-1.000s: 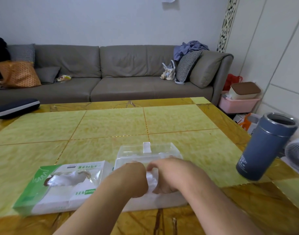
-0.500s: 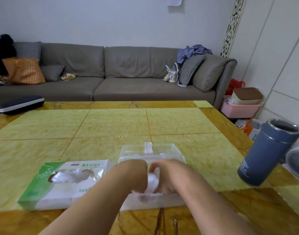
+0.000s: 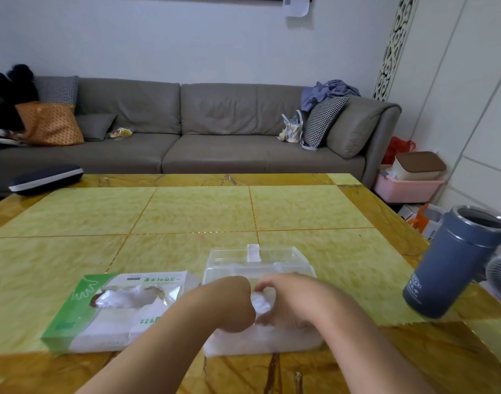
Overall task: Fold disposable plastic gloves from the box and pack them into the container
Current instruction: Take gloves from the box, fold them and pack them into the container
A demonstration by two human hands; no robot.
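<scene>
A green and white glove box (image 3: 101, 311) lies on the table at the left, a clear glove poking from its torn slot. To its right stands a clear plastic container (image 3: 257, 263) with its lid raised at the back. Above the container's near half, my left hand (image 3: 229, 304) and my right hand (image 3: 289, 301) meet with curled fingers. Both pinch a small bunched plastic glove (image 3: 259, 302) between them. Whitish plastic fills the container's lower part; the hands hide most of its inside.
A blue-grey metal flask (image 3: 454, 263) stands open at the table's right edge. A dark flat case (image 3: 46, 179) lies at the far left corner. Behind the table runs a grey sofa (image 3: 215, 137) with cushions and bags. A pink bin and a fan stand right of the table.
The hands have stayed together over the container, still working the bunched glove. The view has tilted upward slightly, so table and hands sit lower in the frame.
</scene>
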